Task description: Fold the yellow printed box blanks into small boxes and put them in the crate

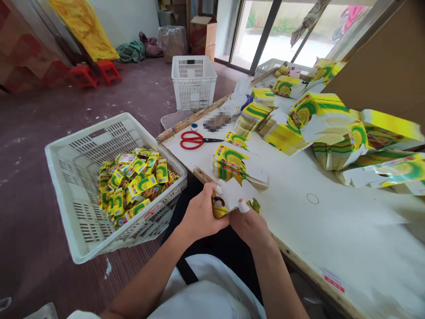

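Note:
Between my two hands, over the table's front edge, is a partly folded yellow-green carton (232, 191) with its white inner side facing up. My left hand (202, 212) grips its left side, fingers curled around it. On the right side, my right hand (249, 223) is closed on the same carton, with white wrapping on the thumb tip. Just beyond the hands lies a small stack of flat cartons (230, 161), and another flat carton (237, 139) lies behind it. Red-handled scissors (192, 140) rest on the table to the left.
A white crate (66, 212) holding many small folded cartons (142, 184) stands left of my legs. Several bundles of flat cartons (285, 133) cover the table's far and right parts. Another white crate (194, 84) and red stools (108, 71) stand on the floor beyond.

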Demonstrator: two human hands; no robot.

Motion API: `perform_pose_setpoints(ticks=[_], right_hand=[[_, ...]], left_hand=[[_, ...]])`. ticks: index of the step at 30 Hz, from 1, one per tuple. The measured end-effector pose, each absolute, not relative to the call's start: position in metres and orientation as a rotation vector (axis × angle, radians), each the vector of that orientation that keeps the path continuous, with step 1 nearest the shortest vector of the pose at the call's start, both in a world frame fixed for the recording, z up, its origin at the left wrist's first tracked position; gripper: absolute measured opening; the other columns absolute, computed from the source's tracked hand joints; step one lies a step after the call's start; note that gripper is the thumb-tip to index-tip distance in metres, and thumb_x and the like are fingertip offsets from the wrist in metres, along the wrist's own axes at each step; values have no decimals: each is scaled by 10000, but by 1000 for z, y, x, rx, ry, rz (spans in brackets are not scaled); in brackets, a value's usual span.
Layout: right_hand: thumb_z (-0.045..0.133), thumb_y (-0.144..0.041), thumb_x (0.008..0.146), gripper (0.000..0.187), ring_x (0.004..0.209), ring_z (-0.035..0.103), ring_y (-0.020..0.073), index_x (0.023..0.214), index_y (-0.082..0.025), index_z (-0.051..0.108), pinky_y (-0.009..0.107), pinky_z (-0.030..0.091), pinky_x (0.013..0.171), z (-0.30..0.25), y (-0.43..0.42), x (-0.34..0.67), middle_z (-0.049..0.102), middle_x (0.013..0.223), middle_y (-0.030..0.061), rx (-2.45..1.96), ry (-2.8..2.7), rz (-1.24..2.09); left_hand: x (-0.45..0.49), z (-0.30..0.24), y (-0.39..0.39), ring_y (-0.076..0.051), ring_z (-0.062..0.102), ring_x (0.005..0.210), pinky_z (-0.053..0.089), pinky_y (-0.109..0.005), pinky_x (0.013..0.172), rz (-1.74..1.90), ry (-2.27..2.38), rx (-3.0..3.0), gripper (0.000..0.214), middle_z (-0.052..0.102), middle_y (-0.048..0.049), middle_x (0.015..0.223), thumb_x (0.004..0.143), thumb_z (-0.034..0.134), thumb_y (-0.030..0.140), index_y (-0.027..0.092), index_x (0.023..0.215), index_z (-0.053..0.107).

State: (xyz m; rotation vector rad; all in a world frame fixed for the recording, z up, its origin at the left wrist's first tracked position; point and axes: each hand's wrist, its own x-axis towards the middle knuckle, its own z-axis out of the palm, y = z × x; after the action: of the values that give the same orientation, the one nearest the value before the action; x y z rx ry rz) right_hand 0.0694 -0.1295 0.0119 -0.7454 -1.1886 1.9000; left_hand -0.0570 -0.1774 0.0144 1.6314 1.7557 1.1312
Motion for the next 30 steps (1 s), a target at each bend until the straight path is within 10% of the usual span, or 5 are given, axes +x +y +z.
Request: perform_pose_setpoints(ticks=[9, 22, 30], right_hand=[[717, -557, 734, 580, 1342, 450, 277, 1233, -273, 635, 483, 238, 1186, 5, -130, 56, 641, 1297, 40, -875, -1232, 1871], [585, -654, 763, 554, 1081, 660, 315, 1145, -264, 676, 464, 544, 926, 3, -124, 53, 750, 1056, 75, -984, -1037, 1796], [434, -700, 851, 611, 1127, 646, 300, 1179, -240, 666, 479, 481, 1021, 0, -125, 55, 747, 1059, 99, -941, -1287, 1783]], left_hand=[[-60, 18, -177, -261, 654, 903, 513, -366, 743, 1023, 1739, 1732, 515, 609, -55, 1010, 661, 668, 240, 235, 1076, 363], [-63, 0, -178, -323, 511, 1270, 458, -461, 1015, 1047, 1674, 1905, 745, 488, -157, 1365, 720, 680, 206, 224, 1334, 258], [-62, 8, -176, -301, 664, 1005, 534, -415, 827, 901, 1651, 1807, 665, 607, -112, 1193, 689, 681, 239, 232, 1250, 324]])
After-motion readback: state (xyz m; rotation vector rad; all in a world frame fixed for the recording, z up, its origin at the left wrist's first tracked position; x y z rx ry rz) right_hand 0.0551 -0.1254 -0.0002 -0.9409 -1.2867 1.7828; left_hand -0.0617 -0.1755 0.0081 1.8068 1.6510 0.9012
